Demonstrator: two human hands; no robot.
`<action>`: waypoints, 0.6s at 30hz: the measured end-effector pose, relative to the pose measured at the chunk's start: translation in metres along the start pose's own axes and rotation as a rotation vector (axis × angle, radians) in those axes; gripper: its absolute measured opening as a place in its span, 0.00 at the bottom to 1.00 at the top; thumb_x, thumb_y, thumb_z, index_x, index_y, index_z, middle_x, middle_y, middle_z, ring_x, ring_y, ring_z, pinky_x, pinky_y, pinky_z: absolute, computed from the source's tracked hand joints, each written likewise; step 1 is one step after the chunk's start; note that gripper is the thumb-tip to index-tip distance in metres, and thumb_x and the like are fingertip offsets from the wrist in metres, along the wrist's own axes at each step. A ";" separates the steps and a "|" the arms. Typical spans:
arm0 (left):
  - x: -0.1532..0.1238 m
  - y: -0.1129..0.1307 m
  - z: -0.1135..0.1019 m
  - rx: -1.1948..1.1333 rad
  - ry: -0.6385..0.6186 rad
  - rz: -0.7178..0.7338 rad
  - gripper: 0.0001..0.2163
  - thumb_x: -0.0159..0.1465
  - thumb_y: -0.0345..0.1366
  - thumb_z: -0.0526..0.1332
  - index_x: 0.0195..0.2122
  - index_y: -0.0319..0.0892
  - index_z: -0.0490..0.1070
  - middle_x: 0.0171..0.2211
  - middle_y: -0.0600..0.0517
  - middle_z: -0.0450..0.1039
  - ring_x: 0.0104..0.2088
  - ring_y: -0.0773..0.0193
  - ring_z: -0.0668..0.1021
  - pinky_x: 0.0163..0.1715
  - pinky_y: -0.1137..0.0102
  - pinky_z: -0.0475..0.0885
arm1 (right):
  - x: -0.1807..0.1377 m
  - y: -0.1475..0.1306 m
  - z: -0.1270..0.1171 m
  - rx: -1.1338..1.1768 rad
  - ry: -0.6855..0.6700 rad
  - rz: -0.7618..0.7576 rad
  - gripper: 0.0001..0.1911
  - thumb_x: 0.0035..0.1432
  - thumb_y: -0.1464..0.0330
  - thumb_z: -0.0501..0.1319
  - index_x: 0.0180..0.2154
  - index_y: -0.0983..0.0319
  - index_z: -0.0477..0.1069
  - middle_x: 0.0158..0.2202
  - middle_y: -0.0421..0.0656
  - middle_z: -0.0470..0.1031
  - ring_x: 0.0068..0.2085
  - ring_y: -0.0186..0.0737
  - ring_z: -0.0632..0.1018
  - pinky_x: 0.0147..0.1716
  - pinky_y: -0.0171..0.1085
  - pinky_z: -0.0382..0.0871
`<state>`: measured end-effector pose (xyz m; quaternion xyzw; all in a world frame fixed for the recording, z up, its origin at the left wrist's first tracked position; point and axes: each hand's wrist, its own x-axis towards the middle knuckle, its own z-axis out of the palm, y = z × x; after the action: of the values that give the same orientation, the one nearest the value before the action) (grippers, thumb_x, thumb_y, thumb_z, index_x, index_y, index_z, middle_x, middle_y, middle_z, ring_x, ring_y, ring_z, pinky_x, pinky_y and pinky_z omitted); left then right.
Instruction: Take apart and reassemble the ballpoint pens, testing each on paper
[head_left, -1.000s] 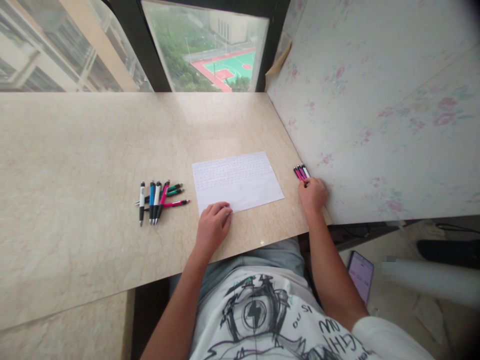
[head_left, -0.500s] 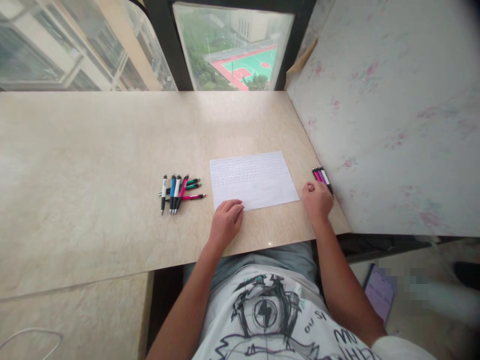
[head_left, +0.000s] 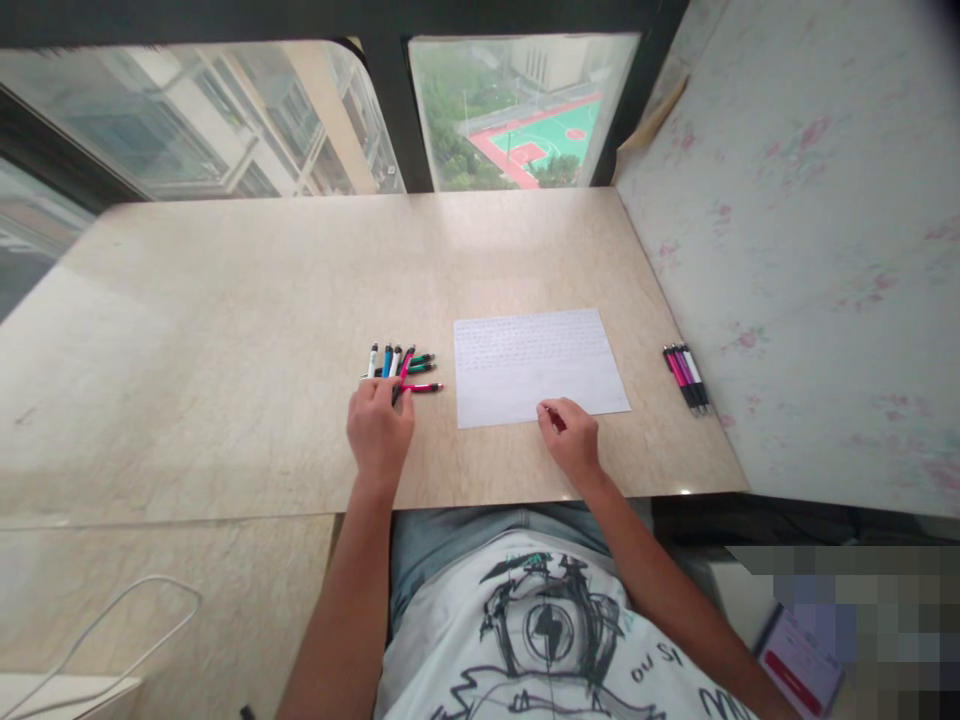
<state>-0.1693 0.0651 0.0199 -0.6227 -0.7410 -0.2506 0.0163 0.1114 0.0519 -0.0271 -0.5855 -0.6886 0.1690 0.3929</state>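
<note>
Pale beige marbling is spread across the glossy table, at which a person in a white T-shirt with a black drawn print is positioned. Nearest, at lower left, a thin white cable is looped over a separate beige slab; at lower right, a flat device with a lit purplish screen is partly masked by pixel blocks. Close to the table's front edge, the right hand is rested at the lower edge of a white rectangular sheet of paper, its fingers loosely closed, the tips drawn in to the thumb. The left hand is laid over the lower ends of a cluster of slim white, blue, pink and green pens with black ends, left of the paper; its fingers are bent down, but whether a pen is gripped cannot be told. Lines of handwriting are carried by the sheet's upper half. Near the white floral-patterned wall, a row of pink, purple and white pens is set side by side. Farthest off, a green-and-red sports court and a building facade are framed by a dark window frame.
</note>
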 end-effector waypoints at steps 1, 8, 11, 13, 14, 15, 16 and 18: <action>0.003 -0.004 -0.003 0.044 -0.028 0.005 0.11 0.64 0.35 0.59 0.46 0.41 0.74 0.43 0.41 0.73 0.45 0.49 0.75 0.45 0.57 0.70 | 0.000 0.000 -0.001 0.010 0.000 0.007 0.12 0.65 0.65 0.55 0.33 0.61 0.74 0.28 0.44 0.76 0.28 0.38 0.73 0.31 0.36 0.66; 0.005 -0.001 -0.001 0.178 -0.135 0.008 0.11 0.64 0.34 0.58 0.46 0.41 0.74 0.41 0.42 0.74 0.38 0.52 0.77 0.34 0.63 0.70 | 0.000 0.000 -0.001 0.033 0.017 0.027 0.12 0.65 0.64 0.55 0.32 0.60 0.74 0.28 0.43 0.75 0.28 0.38 0.73 0.31 0.37 0.66; 0.006 0.003 0.000 0.187 -0.161 0.005 0.12 0.64 0.34 0.57 0.48 0.41 0.74 0.42 0.40 0.74 0.37 0.51 0.78 0.32 0.63 0.70 | 0.000 0.002 -0.001 0.039 0.020 0.025 0.12 0.64 0.65 0.55 0.32 0.61 0.74 0.27 0.43 0.75 0.28 0.38 0.73 0.30 0.36 0.65; 0.008 0.004 0.000 0.185 -0.180 0.004 0.13 0.64 0.34 0.57 0.48 0.40 0.73 0.42 0.39 0.74 0.37 0.51 0.78 0.32 0.63 0.70 | 0.000 0.002 -0.001 0.042 0.019 0.029 0.12 0.64 0.64 0.55 0.32 0.61 0.74 0.27 0.43 0.75 0.28 0.38 0.73 0.30 0.36 0.65; 0.009 0.003 0.001 0.182 -0.186 0.003 0.13 0.64 0.34 0.57 0.48 0.40 0.73 0.42 0.39 0.74 0.37 0.51 0.78 0.33 0.63 0.70 | 0.001 0.002 -0.001 0.046 0.019 0.033 0.12 0.64 0.64 0.55 0.32 0.61 0.74 0.28 0.43 0.75 0.28 0.38 0.73 0.31 0.36 0.65; 0.010 0.003 0.002 0.177 -0.192 0.003 0.13 0.64 0.34 0.58 0.48 0.40 0.73 0.42 0.39 0.75 0.37 0.52 0.78 0.33 0.63 0.70 | 0.001 0.002 -0.001 0.050 0.021 0.038 0.12 0.64 0.64 0.55 0.32 0.61 0.74 0.28 0.43 0.75 0.28 0.38 0.73 0.31 0.36 0.66; 0.011 0.002 0.002 0.168 -0.195 0.003 0.13 0.64 0.34 0.58 0.48 0.40 0.73 0.42 0.39 0.75 0.37 0.52 0.78 0.33 0.63 0.71 | 0.001 0.002 -0.001 0.056 0.023 0.042 0.12 0.64 0.64 0.55 0.32 0.61 0.74 0.28 0.44 0.76 0.28 0.38 0.73 0.31 0.37 0.66; 0.013 0.001 0.003 0.125 -0.189 -0.009 0.13 0.63 0.33 0.58 0.48 0.39 0.74 0.40 0.40 0.76 0.37 0.52 0.79 0.35 0.62 0.71 | 0.001 0.001 -0.002 0.068 0.029 0.048 0.12 0.64 0.65 0.56 0.32 0.61 0.74 0.28 0.44 0.76 0.28 0.38 0.73 0.31 0.37 0.66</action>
<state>-0.1702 0.0781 0.0217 -0.6381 -0.7562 -0.1443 -0.0157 0.1137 0.0523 -0.0265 -0.5905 -0.6624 0.1932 0.4186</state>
